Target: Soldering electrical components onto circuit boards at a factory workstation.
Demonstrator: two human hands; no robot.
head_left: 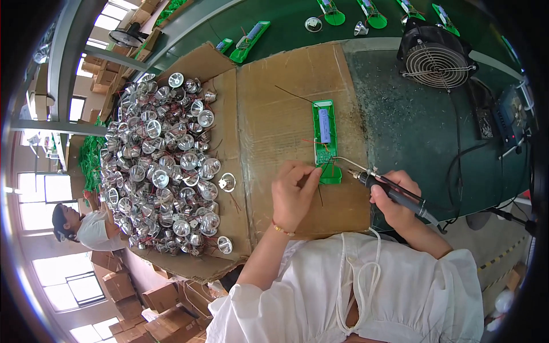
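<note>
A person in a white top bends over a sheet of brown cardboard [280,123] on a green workbench [394,123], where an open green housing [331,175] lies lengthwise, its far end pointing away from the wearer. Inside it sit a purple cylindrical cell [325,126] and, nearer the wearer, a small green circuit board [323,155] with thin wires about it. The left hand [295,188], a beaded bracelet [283,230] at its wrist, brings thumb and forefinger together beside the board; whether they pinch a wire cannot be told. The right hand [398,197] closes around the dark handle of a soldering iron [394,192], its curved metal guide [350,162] reaching to the board; contact is too fine to make out. At left, silvery lamp reflectors [166,157] with red and dark wires heap in a cardboard box [201,62], and one loose reflector [227,182] lies just beside the heap. A black fan [436,66] with a round wire guard stands at far right, near more green housings [374,17]. In the background, a co-worker [94,228] wears a dark cap.
</note>
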